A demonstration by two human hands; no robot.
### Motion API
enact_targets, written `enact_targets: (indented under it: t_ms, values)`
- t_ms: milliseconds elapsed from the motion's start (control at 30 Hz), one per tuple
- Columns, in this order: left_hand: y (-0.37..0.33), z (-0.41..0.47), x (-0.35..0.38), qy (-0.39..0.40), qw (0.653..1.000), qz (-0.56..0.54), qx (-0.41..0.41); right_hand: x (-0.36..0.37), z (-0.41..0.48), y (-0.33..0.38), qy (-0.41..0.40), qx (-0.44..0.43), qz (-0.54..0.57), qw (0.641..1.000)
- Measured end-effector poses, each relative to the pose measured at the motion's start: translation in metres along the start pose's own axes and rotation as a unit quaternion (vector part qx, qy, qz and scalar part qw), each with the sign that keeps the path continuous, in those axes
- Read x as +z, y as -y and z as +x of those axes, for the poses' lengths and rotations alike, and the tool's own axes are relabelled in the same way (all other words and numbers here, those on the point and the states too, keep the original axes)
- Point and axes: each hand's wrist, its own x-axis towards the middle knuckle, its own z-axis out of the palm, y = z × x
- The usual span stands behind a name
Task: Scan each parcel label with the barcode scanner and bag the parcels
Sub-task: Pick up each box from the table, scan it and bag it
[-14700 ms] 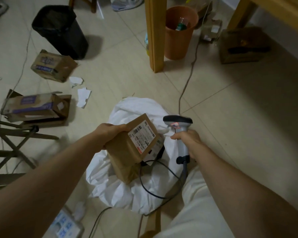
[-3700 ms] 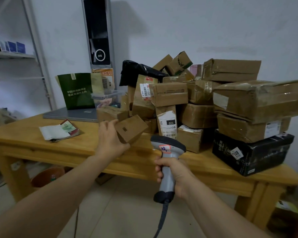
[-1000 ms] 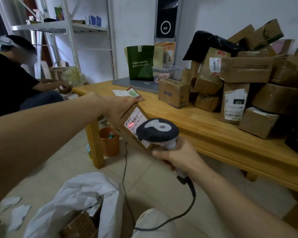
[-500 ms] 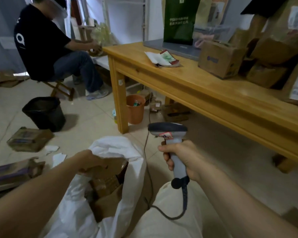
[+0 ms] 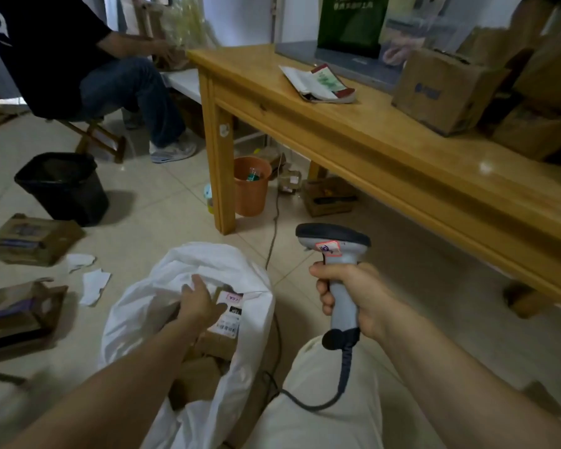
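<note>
A white bag of thin, crinkled plastic holds matt brown cardboard parcels, one bearing a white paper label. The barcode scanner is smooth grey plastic; the table is glossy varnished wood.

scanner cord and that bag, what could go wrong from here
The cord hangs from the scanner in the right hand, over the lap and down beside the bag; standing up could snag it. The parcel under the left hand sits high near the bag's slumped mouth and might tip out. Boxes and paper scraps on the floor could trip someone.
</note>
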Motion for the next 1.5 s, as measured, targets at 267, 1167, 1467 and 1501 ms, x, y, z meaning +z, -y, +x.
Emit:
enact_targets:
  t_ms: [267,1167,1467,1501]
  values:
    - [-0.148,-0.045,-0.024,-0.104,0.955,-0.078,0.265,-0.045,-0.041,0.026,-0.048,-0.049,0.069,0.995]
    - [-0.523,-0.317,-0.003,-0.018,0.732,-0.077,0.677,-0.24,-0.211,0.108,-0.333,-0.366,0.214,0.842]
    - [-0.541,-0.436,0.02,0.379,0.801,-0.306,0.348,-0.296,-0.305,0.096,-0.443,-0.452,0.281,0.721]
    - [-0.543,-0.445,0.024,0.392,0.799,-0.309,0.335,-0.306,-0.312,0.095,-0.454,-0.448,0.298,0.71]
